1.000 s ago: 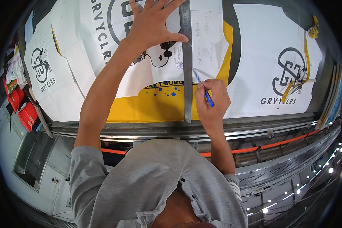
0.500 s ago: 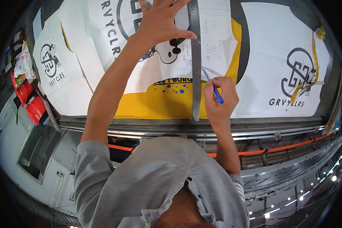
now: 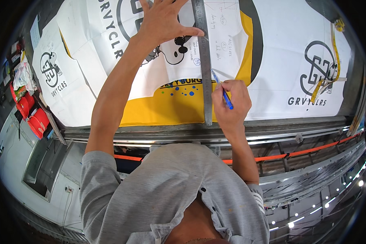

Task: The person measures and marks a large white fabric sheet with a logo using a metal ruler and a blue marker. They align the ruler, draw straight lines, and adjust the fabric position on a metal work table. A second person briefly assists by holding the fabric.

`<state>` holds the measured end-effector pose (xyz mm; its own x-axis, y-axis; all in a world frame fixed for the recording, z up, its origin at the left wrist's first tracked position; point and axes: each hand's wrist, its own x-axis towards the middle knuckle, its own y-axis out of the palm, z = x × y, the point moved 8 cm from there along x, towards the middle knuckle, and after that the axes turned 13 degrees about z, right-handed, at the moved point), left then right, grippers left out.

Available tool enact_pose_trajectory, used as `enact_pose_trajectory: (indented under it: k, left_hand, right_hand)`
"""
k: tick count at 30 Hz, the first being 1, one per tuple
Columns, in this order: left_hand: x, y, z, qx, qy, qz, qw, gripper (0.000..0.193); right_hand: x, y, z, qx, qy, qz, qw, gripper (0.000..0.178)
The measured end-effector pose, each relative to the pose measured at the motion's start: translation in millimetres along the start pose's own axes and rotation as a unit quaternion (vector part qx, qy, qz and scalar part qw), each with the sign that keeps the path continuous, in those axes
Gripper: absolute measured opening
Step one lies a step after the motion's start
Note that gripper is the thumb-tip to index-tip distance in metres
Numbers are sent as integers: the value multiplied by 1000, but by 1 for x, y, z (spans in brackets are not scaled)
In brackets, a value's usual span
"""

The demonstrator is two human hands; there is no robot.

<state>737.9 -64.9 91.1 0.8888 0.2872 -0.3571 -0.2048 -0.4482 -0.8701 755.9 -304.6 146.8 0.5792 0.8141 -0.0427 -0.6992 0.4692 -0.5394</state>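
Note:
A grey metal ruler (image 3: 208, 95) lies lengthwise over a white paper pattern (image 3: 227, 38) with handwriting on it, and its near end crosses a yellow printed piece (image 3: 150, 112). My left hand (image 3: 162, 24) is spread flat on the paper, thumb resting on the ruler's left part; the fingertips run out of the top of the view. Pinched in my right hand (image 3: 234, 103) is a blue pen (image 3: 216, 78). Its tip meets the paper along the ruler's right edge, or very close to it.
White printed sheets lie at the left (image 3: 75, 97) and right (image 3: 272, 85). A yellow measuring tape (image 3: 336, 61) lies across the right sheet. The dark table edge (image 3: 171, 136) with metal rails runs before me. Red items (image 3: 38, 122) hang beyond the left side.
The whole view has shifted slightly. My left hand and the ruler keep nearly the same places on the paper, and the pen stays beside the ruler's edge in my right hand.

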Motion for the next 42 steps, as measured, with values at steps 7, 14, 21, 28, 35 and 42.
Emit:
enact_pose_trajectory:
  k: [7,14,21,28,35,42]
  left_hand:
    - [-4,1,5,-84,40,-48,995,105]
    - [-154,-25,99,-170,-111,-344,917,69]
    - [-358,63,208,-340,-425,-335,769,73]
    - [-360,80,200,-223,-564,-154,780,83]
    - [-353,74,197,-265,-575,-109,766,85]
    - [-354,77,201,-198,-583,-183,766,85]
  right_hand:
    - [-45,-13,11,-8,-6,-41,999,25]
    - [-94,50,-3,-185,15,-51,981,23]
    - [-96,45,-5,-165,54,-135,976,25]
    - [-137,-22,36,-111,-7,-198,974,26]
    - [-195,-78,53,-115,-14,-259,959,23]
    - [-200,-121,7,-4,13,-257,966,22]
